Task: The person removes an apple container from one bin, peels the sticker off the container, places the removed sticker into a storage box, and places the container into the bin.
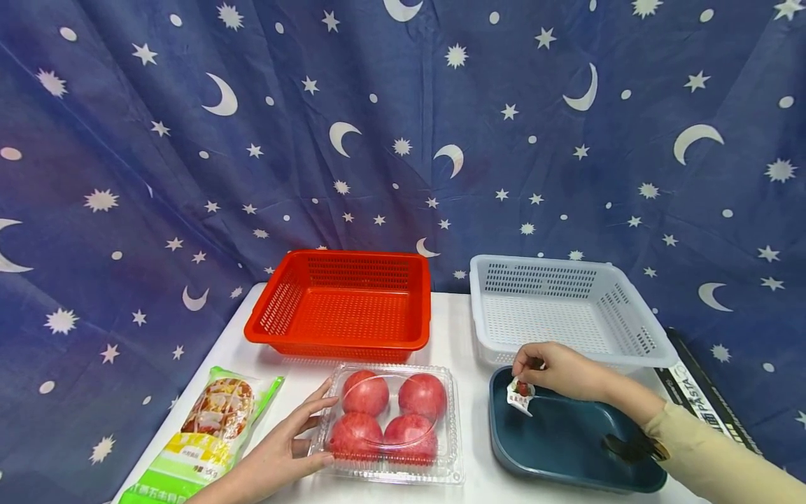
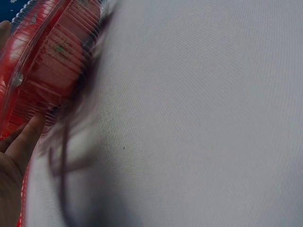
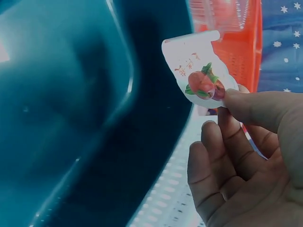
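A clear plastic clamshell box [image 1: 390,423] with several red tomatoes sits at the front middle of the white table [image 1: 450,336]. My left hand [image 1: 286,448] rests against the box's left side, fingers fairly straight and touching it; the left wrist view shows the box [image 2: 45,61] and a fingertip [image 2: 26,139] against it. My right hand [image 1: 557,371] pinches a small white sticker label [image 1: 520,395] printed with a red fruit, above the far left corner of the dark teal tray [image 1: 567,441]. The right wrist view shows the label [image 3: 196,68] held between thumb and finger over the tray [image 3: 61,118].
An empty red basket [image 1: 343,304] and an empty white basket [image 1: 567,308] stand at the back. A green and yellow food packet [image 1: 204,434] lies at the front left. A dark box [image 1: 705,402] marked PASTA lies along the right edge. Starry blue cloth hangs behind.
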